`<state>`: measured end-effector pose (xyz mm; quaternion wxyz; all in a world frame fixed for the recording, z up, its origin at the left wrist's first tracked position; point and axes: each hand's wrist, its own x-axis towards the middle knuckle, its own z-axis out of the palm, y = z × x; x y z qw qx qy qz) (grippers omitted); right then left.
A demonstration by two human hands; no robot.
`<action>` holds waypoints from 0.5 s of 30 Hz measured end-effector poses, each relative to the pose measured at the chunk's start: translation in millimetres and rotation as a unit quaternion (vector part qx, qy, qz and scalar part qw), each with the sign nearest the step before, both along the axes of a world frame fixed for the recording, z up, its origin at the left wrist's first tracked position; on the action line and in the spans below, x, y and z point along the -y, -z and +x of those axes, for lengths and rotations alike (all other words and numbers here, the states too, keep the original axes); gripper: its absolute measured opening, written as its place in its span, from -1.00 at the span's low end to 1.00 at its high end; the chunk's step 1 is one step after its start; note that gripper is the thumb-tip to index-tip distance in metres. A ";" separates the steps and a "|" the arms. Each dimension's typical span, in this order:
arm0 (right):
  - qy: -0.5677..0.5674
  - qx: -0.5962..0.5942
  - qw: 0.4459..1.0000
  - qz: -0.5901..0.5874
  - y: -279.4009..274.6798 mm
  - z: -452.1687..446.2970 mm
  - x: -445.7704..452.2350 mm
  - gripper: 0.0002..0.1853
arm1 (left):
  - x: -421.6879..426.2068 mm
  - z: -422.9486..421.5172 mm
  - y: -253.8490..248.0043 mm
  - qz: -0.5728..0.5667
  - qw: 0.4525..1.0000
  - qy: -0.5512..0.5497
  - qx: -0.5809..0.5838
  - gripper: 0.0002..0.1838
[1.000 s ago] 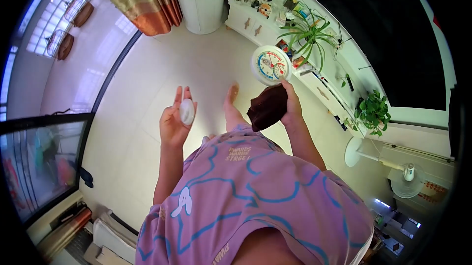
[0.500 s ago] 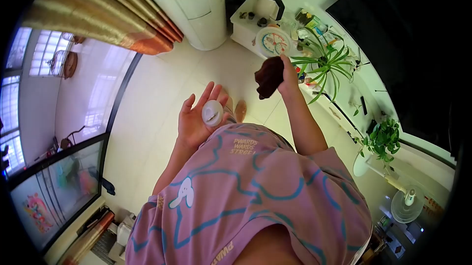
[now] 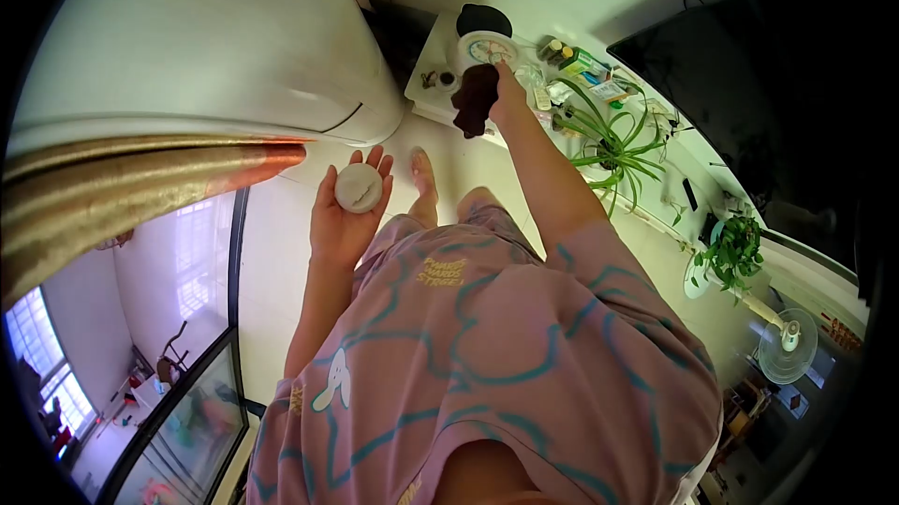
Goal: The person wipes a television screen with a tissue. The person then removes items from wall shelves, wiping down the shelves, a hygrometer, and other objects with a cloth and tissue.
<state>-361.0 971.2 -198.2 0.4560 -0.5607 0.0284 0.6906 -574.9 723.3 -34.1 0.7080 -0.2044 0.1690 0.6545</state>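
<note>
On the palm of my left hand rests a small round white lid-like disc; the fingers extend beyond it. A dark brown cloth hangs bunched from my right hand, whose fingers are closed round its edge and partly hidden. The cloth is in front of a white cabinet, close to a round white object with a coloured pattern. I cannot tell whether my right hand touches that object.
A black-topped jug stands on the cabinet. To the right are a spider plant, a dark television, a leafy plant and a fan. A tall white appliance and a gold curtain are on the left.
My view has turned and moved closer to the cabinet. My right hand has brought the cloth up towards the patterned object. My left hand still carries the white disc.
</note>
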 end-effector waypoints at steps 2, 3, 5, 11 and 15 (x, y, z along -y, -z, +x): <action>0.008 0.019 1.000 0.001 9.5 -7.9 -22.7 -0.57 | -17.9 -9.9 -0.6 -0.017 1.000 0.005 -0.014 -0.52; 0.002 0.037 0.999 -0.009 15.5 -12.0 -33.5 -0.55 | -24.7 -12.9 -2.3 -0.018 1.000 0.002 -0.023 -0.53; 0.005 0.028 0.999 -0.020 32.5 -15.2 -52.9 -0.53 | -34.8 -18.0 -4.6 -0.016 0.999 0.002 -0.027 -0.55; -0.025 0.033 0.997 -0.066 13.9 -16.0 -79.6 -0.49 | -57.7 -15.0 -9.5 -0.035 0.999 -0.020 -0.016 -0.55; -0.049 0.060 0.992 -0.103 9.1 -16.4 -82.3 -0.49 | -71.9 -7.3 -14.1 -0.058 0.998 -0.023 -0.020 -0.56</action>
